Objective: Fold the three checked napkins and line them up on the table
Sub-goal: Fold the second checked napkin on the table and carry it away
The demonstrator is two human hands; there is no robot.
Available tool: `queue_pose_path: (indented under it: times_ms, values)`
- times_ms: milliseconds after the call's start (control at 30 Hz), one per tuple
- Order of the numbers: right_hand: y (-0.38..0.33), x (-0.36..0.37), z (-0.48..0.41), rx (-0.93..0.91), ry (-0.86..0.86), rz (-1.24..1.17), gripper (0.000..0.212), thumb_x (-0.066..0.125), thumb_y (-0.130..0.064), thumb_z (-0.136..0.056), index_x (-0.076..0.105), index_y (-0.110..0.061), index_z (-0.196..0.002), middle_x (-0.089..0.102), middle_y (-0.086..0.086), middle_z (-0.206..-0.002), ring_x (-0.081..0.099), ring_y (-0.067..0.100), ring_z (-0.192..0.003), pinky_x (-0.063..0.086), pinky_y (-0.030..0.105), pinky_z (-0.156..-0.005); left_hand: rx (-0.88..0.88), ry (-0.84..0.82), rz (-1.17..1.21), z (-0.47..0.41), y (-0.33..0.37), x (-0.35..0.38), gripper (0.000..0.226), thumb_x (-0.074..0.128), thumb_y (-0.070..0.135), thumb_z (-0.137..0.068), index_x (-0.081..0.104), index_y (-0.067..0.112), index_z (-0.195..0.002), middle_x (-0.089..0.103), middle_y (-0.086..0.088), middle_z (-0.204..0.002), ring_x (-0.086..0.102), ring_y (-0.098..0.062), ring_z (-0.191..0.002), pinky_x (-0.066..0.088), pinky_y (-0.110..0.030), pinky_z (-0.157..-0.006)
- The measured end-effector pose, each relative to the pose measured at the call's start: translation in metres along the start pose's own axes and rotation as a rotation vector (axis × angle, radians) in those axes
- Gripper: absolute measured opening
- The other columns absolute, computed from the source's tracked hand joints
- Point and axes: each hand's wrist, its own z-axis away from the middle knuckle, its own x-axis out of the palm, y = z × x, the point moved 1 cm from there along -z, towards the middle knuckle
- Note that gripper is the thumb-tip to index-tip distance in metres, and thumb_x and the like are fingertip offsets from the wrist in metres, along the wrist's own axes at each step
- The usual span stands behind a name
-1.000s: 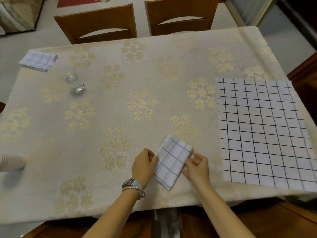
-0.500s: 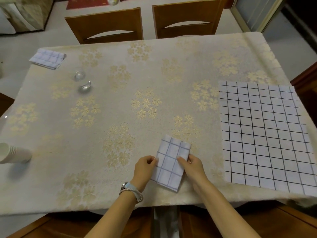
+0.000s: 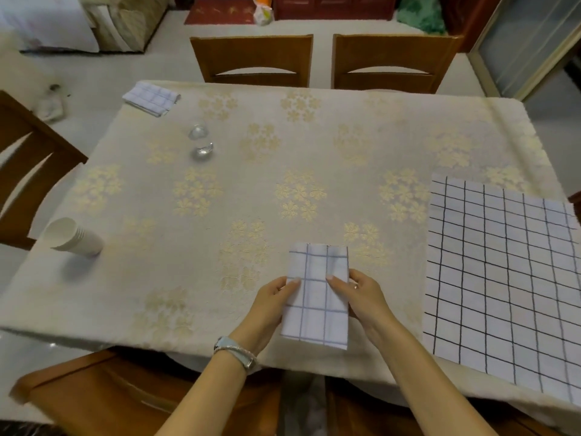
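Note:
A folded white napkin with blue checks [image 3: 317,297] lies near the table's front edge, long side pointing away from me. My left hand [image 3: 272,305] grips its left edge and my right hand [image 3: 361,297] grips its right edge, fingertips resting on top. A second folded checked napkin [image 3: 151,98] sits at the far left corner of the table. A third napkin [image 3: 503,272], white with black checks, lies spread out flat on the right side, reaching the front edge.
The table [image 3: 283,158] has a cream cloth with gold flowers. A stack of paper cups [image 3: 74,237] lies on its side at the left. Two small glass cups [image 3: 201,141] stand toward the far left. Wooden chairs [image 3: 254,61] line the far side and the left.
The folded napkin in my hands has turned from a slant to straight, square with the table edge. My hands have shifted along its sides. The view has tilted up.

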Motion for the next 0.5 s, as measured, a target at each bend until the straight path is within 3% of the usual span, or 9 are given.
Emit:
queue_pose_path:
  times_ms: [333, 500]
  values:
    - [-0.044, 0.081, 0.049, -0.072, -0.267, 0.096, 0.022, 0.062, -0.030, -0.094, 0.068, -0.017, -0.111, 0.077, 0.002, -0.098, 0.074, 0.020, -0.089, 0.060, 0.034, -0.075, 0.224, 0.268, 0.139, 0.077, 0.016, -0.089, 0.019, 0.054, 0.021, -0.098, 0.069, 0.011, -0.107, 0.076, -0.005, -0.096, 0.074, -0.019, -0.086, 0.057, -0.025, -0.064]
    - [-0.061, 0.182, 0.068, -0.128, -0.379, 0.151, 0.036, 0.068, -0.032, -0.089, 0.064, -0.013, -0.120, 0.077, 0.003, -0.099, 0.074, 0.022, -0.088, 0.061, 0.038, -0.076, 0.263, 0.369, 0.221, 0.126, 0.016, -0.179, 0.020, 0.053, 0.025, -0.099, 0.068, 0.017, -0.111, 0.075, -0.004, -0.102, 0.072, -0.019, -0.094, 0.059, -0.038, -0.080]
